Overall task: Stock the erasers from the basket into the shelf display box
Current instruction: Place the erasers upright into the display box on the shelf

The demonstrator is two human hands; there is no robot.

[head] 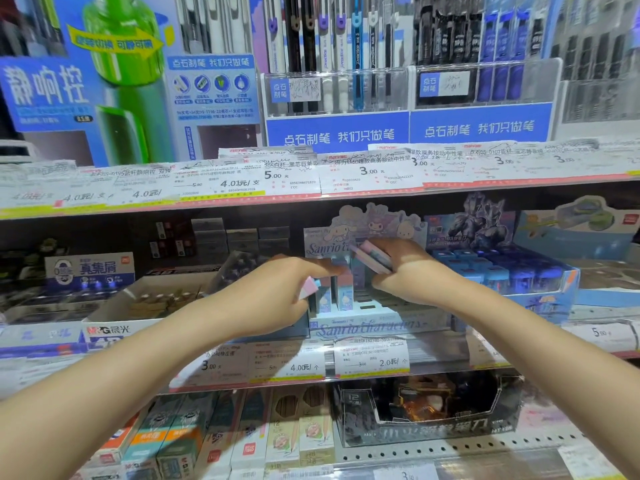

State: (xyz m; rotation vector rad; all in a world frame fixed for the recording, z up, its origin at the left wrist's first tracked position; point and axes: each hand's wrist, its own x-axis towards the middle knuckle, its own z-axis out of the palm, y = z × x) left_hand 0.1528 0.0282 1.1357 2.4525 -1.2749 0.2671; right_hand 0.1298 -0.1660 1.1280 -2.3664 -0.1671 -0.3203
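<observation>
Fingers point(375, 245) of the right hand point(403, 268) grip a small stack of erasers point(372, 259) above the display box point(374, 323) on the middle shelf point(485, 362), while the left hand point(277, 292) pinches a pink eraser point(308, 287) beside the upright erasers already in the box.

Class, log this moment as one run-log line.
left hand: holds pink eraser | right hand: holds erasers above display box | basket: unseen

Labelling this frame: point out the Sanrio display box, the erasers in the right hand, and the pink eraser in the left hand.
Sanrio display box point(372, 329): head view, front panel.
Erasers in right hand point(372, 259): head view, stack's side.
Pink eraser in left hand point(309, 287): head view, protruding end.
</observation>
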